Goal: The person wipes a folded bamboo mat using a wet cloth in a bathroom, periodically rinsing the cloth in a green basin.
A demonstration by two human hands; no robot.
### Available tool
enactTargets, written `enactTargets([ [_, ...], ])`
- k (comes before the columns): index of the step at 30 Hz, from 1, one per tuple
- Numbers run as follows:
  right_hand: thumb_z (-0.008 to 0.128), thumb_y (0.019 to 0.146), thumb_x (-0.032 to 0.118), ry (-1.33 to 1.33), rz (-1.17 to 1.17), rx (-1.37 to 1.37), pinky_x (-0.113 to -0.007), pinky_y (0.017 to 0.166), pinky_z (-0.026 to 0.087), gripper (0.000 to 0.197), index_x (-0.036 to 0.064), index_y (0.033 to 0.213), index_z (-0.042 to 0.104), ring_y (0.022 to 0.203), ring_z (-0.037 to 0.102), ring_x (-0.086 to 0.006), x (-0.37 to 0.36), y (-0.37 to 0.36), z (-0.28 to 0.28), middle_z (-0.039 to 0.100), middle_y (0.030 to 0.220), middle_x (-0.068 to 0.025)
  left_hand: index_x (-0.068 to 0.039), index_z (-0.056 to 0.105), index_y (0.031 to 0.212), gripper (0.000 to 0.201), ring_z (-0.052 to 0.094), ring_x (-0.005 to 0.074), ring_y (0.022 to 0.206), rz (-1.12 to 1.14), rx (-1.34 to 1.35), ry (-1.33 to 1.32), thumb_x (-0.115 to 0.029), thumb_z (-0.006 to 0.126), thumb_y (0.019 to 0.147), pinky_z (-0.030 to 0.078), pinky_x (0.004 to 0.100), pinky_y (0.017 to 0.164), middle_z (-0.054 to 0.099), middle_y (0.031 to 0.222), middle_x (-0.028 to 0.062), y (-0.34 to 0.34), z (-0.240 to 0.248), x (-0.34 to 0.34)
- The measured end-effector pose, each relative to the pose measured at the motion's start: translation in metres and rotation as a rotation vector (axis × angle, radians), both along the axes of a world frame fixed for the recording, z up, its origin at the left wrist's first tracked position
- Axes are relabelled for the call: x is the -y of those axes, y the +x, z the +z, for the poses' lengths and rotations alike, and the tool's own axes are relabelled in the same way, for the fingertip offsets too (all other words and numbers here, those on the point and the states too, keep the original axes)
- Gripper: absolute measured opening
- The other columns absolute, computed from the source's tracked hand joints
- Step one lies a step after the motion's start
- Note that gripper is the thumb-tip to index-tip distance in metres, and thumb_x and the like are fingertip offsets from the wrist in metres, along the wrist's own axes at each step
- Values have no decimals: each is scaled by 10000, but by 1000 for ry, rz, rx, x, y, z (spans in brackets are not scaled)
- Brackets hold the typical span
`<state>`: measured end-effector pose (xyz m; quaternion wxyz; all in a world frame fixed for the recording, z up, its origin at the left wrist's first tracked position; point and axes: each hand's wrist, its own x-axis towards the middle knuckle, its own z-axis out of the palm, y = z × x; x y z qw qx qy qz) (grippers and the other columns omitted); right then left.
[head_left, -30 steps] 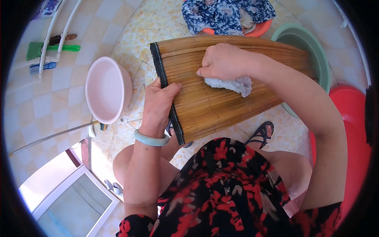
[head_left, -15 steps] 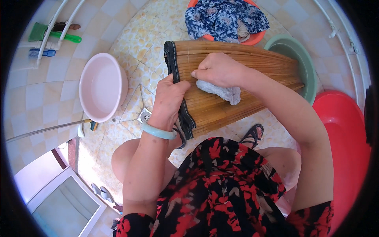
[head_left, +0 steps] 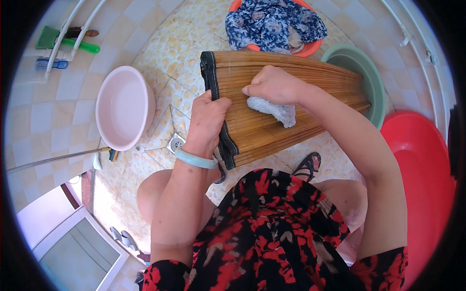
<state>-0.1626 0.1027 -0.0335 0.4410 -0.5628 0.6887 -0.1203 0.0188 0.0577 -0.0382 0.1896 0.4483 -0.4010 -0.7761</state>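
Observation:
A brown bamboo mat [head_left: 262, 140] of narrow slats with a black cloth border lies across in front of me. Its far right end dips into a green basin [head_left: 376, 92]. My left hand [head_left: 206, 119], with a pale green bangle on the wrist, grips the black-bordered edge, thumb on top. My right hand [head_left: 274, 86] is closed on a white cloth [head_left: 276, 111] and presses it against the slats; part of the cloth hangs out below the fist.
An orange basin [head_left: 316, 48] with blue floral fabric [head_left: 274, 24] stands beyond the mat. At left is a pale pink basin [head_left: 124, 107], near a floor drain [head_left: 176, 142]. A red tub [head_left: 417, 179] stands at right. Brushes [head_left: 68, 44] hang by the left wall rail.
My right hand has slid slightly to the right along the mat with the white cloth. My left hand still grips the border. The view has shifted a little.

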Motion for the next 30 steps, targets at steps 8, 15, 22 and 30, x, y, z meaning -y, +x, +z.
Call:
enactTargets([
  [8,560,821,329,35,-21,21,-367,578,407,402,-3,595,555,599,461,-241,-10,-11,2,512,599,-118,64,563,985,231,595,161,756,3,-34,-14,44,498,764,493,275,677,625,890,110,-3,-2,-2],
  [15,584,845,297,137,-217,156,-324,492,362,417,2,556,524,519,368,-110,-15,-5,-4,461,519,-16,67,563,975,220,591,165,756,16,-79,2,44,498,766,489,277,671,624,896,115,-1,-5,-3],
  [22,578,849,312,207,-283,208,-315,505,380,412,1,579,546,530,387,-112,-7,19,12,483,543,-18,63,565,965,217,596,171,762,-12,-59,-29,53,493,761,493,278,666,623,895,118,-2,-10,-3],
  [30,578,842,302,23,-271,110,-326,498,379,395,8,578,571,512,387,-130,-15,10,-4,484,531,-39,63,574,975,227,603,179,763,-1,-6,-46,53,489,765,499,289,669,625,897,118,-3,-7,-3],
])
